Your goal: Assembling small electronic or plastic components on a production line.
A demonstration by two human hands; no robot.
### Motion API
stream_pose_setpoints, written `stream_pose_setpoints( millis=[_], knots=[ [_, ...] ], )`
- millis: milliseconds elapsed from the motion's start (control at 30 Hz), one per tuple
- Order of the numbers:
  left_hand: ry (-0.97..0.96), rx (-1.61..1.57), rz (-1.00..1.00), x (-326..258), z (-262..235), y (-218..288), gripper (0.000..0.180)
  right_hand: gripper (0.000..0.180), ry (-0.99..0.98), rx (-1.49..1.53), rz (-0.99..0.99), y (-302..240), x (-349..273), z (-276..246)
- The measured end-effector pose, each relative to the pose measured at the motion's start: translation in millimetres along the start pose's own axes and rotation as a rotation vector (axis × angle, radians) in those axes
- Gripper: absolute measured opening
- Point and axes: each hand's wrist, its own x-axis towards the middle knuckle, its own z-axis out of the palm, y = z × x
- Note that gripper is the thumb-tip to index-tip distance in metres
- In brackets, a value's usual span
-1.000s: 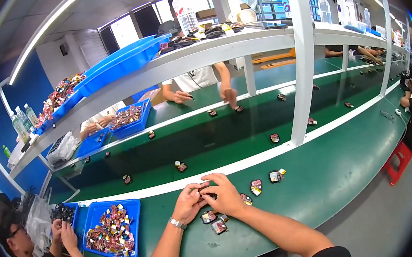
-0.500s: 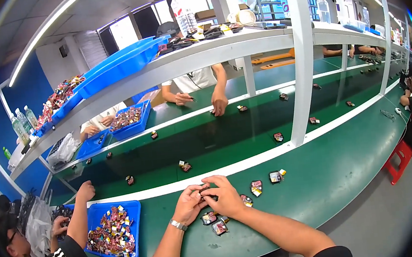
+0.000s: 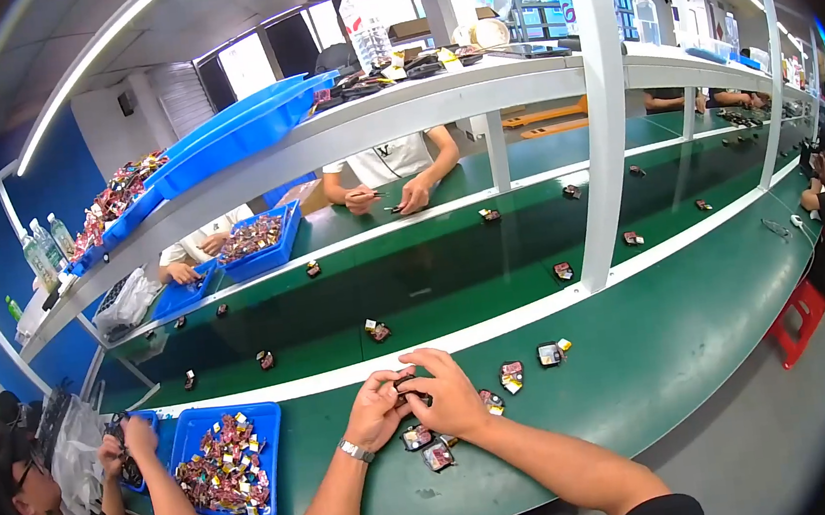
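- Both hands meet above the green workbench (image 3: pixel 666 372): left hand (image 3: pixel 374 412) and right hand (image 3: pixel 447 395) curl together, pinching one small dark part (image 3: pixel 409 386) between their fingertips.
- Loose parts (image 3: pixel 427 447) lie just below the hands, toward the person, nearer the right.

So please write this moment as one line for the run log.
left hand and right hand: together on small dark part | green workbench: loose small parts beside hands | blue tray: left of hands
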Motion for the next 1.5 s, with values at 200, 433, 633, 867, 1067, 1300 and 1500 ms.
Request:
stream_pose_setpoints(
  millis=[200,433,633,867,1067,1300,1500],
  knots=[
    [0.065,0.037,0.014,0,3,-1,0.02,0.016,-0.025,0.068,0.068,4,-1,9],
    [0.114,0.078,-0.002,1,8,1,0.025,0.014,0.004,0.093,0.128,3,5,8],
    [0.14,0.029,-0.028,1,9,1,0.025,0.015,0.009,-0.083,-0.058,7,5,7],
    [0.122,0.044,-0.049,1,9,2,0.024,0.019,-0.036,-0.177,-0.138,9,5,6],
    [0.119,0.037,-0.055,2,9,3,0.025,0.02,-0.043,-0.26,-0.166,8,4,7],
    [0.125,0.041,-0.056,1,7,1,0.024,0.019,-0.037,-0.309,-0.213,6,5,8],
    [0.137,0.067,-0.054,2,15,3,0.023,0.018,-0.029,-0.326,-0.177,12,0,11]
  ],
)
